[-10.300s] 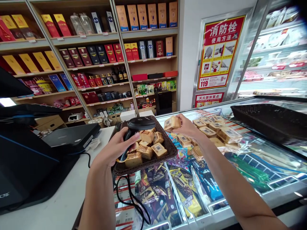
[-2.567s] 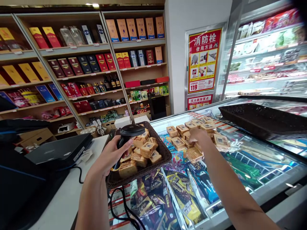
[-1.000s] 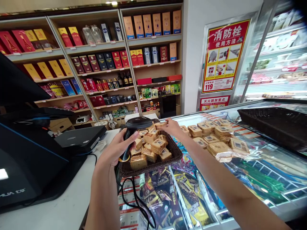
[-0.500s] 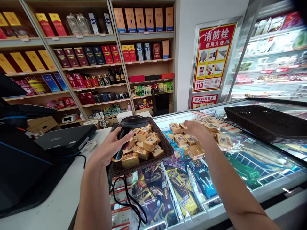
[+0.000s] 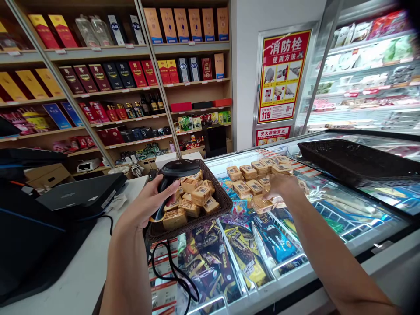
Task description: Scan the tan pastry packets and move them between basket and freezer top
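Note:
My left hand (image 5: 149, 199) is wrapped round the handle of a black barcode scanner (image 5: 180, 166), over a dark woven basket (image 5: 226, 203). Small tan snack packs (image 5: 188, 205) with barcode labels lie heaped in that basket. On the freezer's glass top, more of these snack packs (image 5: 248, 171) lie flat in loose rows. My right hand (image 5: 284, 186) is down among the packs at their near right side, fingers curled onto one snack pack (image 5: 262, 203). Its fingertips are partly hidden by the hand itself.
A second dark basket (image 5: 357, 164) stands on the freezer at right. Bagged ice creams (image 5: 244, 253) show through the glass. The scanner's black cable (image 5: 170, 262) loops down in front. At left are a white counter (image 5: 75, 267) and a black device (image 5: 82, 192). Stocked shelves (image 5: 114, 89) line the back.
My right hand has shifted right and nearer, uncovering packs at the back left of the rows. My left hand keeps hold of the barcode scanner. The whole view has turned slightly right.

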A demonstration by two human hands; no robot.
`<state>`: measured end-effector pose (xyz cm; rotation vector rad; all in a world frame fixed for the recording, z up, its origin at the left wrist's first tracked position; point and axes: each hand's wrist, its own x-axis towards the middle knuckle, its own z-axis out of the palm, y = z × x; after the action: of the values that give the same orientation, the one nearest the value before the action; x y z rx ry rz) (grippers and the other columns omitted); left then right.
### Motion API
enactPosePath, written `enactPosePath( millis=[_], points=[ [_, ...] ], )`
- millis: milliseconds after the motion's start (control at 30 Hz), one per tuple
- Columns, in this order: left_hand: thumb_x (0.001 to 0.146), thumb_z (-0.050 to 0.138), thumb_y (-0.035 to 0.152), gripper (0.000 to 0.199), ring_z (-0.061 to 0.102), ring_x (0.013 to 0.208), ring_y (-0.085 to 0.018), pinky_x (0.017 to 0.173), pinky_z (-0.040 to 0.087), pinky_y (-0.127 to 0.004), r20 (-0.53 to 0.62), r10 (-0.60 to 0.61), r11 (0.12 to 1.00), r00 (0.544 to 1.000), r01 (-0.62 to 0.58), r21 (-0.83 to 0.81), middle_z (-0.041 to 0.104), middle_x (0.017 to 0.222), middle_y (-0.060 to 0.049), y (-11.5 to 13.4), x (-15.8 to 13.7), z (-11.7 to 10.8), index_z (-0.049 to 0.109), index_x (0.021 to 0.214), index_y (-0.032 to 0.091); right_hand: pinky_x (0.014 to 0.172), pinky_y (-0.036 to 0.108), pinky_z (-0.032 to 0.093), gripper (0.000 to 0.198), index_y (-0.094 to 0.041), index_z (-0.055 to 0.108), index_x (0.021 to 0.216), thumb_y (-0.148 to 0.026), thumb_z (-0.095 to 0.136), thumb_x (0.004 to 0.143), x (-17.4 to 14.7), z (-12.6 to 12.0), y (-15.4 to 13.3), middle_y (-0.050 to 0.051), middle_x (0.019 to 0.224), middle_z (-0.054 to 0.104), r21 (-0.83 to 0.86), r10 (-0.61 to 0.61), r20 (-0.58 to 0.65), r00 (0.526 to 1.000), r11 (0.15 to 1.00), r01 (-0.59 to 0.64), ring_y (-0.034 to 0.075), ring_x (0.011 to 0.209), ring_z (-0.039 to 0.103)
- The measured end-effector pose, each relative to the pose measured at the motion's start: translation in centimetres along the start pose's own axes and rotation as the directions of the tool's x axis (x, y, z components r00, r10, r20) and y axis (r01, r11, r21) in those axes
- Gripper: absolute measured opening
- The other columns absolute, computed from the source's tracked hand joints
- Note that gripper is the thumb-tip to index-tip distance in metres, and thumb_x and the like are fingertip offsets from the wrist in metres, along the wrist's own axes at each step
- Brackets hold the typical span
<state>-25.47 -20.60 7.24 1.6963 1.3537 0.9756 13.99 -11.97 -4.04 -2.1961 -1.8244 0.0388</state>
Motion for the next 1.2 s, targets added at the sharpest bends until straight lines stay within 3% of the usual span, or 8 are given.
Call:
enactPosePath(
  millis=[100, 167, 367, 467, 567, 733, 933, 1200],
  points=[
    [0.077, 0.070, 0.065, 0.049, 0.051, 0.056, -0.012, 0.047, 0.034, -0.021, -0.005, -0.009, 1.000, 1.000, 0.009, -0.006, 0.057, 0.064, 0.003, 0.1, -0.2, -0.1, 0.053, 0.086, 0.020, 0.079, 0.055, 0.055, 0.059, -0.018, 0.071, 0.094, -0.023, 0.090, 0.039, -0.6, -0.7, -0.6, 0.021, 0.100, 0.072, -0.167, 0.099, 0.258, 0.961, 0.984, -0.057, 0.045, 0.100, 0.068],
    [0.077, 0.070, 0.065, 0.048, 0.052, 0.056, -0.012, 0.048, 0.034, -0.021, -0.004, -0.012, 1.000, 1.000, 0.012, 0.000, 0.058, 0.065, 0.002, 0.0, -0.2, -0.3, 0.053, 0.086, 0.021, 0.076, 0.052, 0.057, 0.058, -0.020, 0.069, 0.095, -0.015, 0.084, 0.040, -0.6, -0.9, -1.2, 0.017, 0.096, 0.072, -0.164, 0.034, 0.289, 0.957, 0.986, 0.014, 0.041, 0.096, 0.070],
    [0.077, 0.070, 0.064, 0.048, 0.052, 0.056, -0.012, 0.048, 0.035, -0.021, 0.003, 0.002, 1.000, 1.000, -0.002, 0.000, 0.058, 0.066, 0.003, -0.4, 0.0, -0.2, 0.056, 0.092, 0.021, 0.096, 0.046, 0.051, 0.072, -0.017, 0.059, 0.114, -0.013, 0.079, 0.045, 1.1, -1.3, -3.9, 0.019, 0.122, 0.061, -0.107, -0.250, 0.192, 0.949, 0.956, 0.274, 0.038, 0.128, 0.054],
    [0.079, 0.069, 0.064, 0.047, 0.051, 0.056, -0.012, 0.047, 0.033, -0.021, 0.010, 0.003, 1.000, 1.000, -0.003, 0.010, 0.058, 0.067, 0.002, -0.3, 0.0, 0.0, 0.056, 0.094, 0.021, 0.099, 0.048, 0.049, 0.068, -0.019, 0.055, 0.113, -0.017, 0.079, 0.050, 1.8, -1.2, -5.3, 0.015, 0.124, 0.055, -0.038, -0.379, 0.102, 0.920, 0.922, 0.384, 0.037, 0.129, 0.049],
    [0.080, 0.068, 0.064, 0.047, 0.049, 0.055, -0.012, 0.046, 0.031, -0.021, 0.028, -0.016, 1.000, 0.999, 0.016, 0.015, 0.058, 0.067, 0.002, -0.1, -0.2, 0.1, 0.055, 0.094, 0.021, 0.098, 0.047, 0.048, 0.070, -0.019, 0.050, 0.119, -0.019, 0.078, 0.055, 1.8, -0.9, -6.4, 0.013, 0.126, 0.051, 0.055, -0.501, 0.011, 0.865, 0.865, 0.500, 0.035, 0.125, 0.050],
    [0.079, 0.067, 0.064, 0.047, 0.048, 0.054, -0.012, 0.048, 0.032, -0.022, 0.086, -0.029, 1.000, 0.996, 0.029, -0.003, 0.056, 0.065, 0.002, 0.5, -0.5, 0.3, 0.052, 0.089, 0.021, 0.095, 0.042, 0.050, 0.077, -0.024, 0.045, 0.132, -0.022, 0.076, 0.061, 1.1, -0.8, -8.0, 0.010, 0.128, 0.051, 0.265, -0.652, 0.006, 0.758, 0.732, 0.627, 0.030, 0.119, 0.054],
    [0.081, 0.068, 0.061, 0.042, 0.048, 0.057, -0.012, 0.052, 0.033, -0.023, 0.103, -0.014, 1.000, 0.995, 0.016, -0.023, 0.056, 0.065, 0.003, 0.2, -0.3, 0.6, 0.053, 0.089, 0.021, 0.097, 0.040, 0.049, 0.088, -0.022, 0.037, 0.140, -0.029, 0.077, 0.062, 0.8, -1.0, -9.0, 0.012, 0.136, 0.047, 0.498, -0.532, -0.116, 0.839, 0.700, 0.513, 0.028, 0.122, 0.055],
    [0.084, 0.067, 0.057, 0.040, 0.047, 0.060, -0.011, 0.057, 0.034, -0.023, 0.140, -0.008, 0.999, 0.990, 0.014, -0.040, 0.055, 0.067, 0.003, 0.1, -0.1, 0.9, 0.054, 0.092, 0.021, 0.090, 0.036, 0.054, 0.079, -0.025, 0.037, 0.126, -0.031, 0.081, 0.061, 1.5, -1.1, -7.8, 0.009, 0.133, 0.054, 0.849, -0.590, -0.036, 0.807, 0.407, 0.336, 0.023, 0.109, 0.065]
  ],
)
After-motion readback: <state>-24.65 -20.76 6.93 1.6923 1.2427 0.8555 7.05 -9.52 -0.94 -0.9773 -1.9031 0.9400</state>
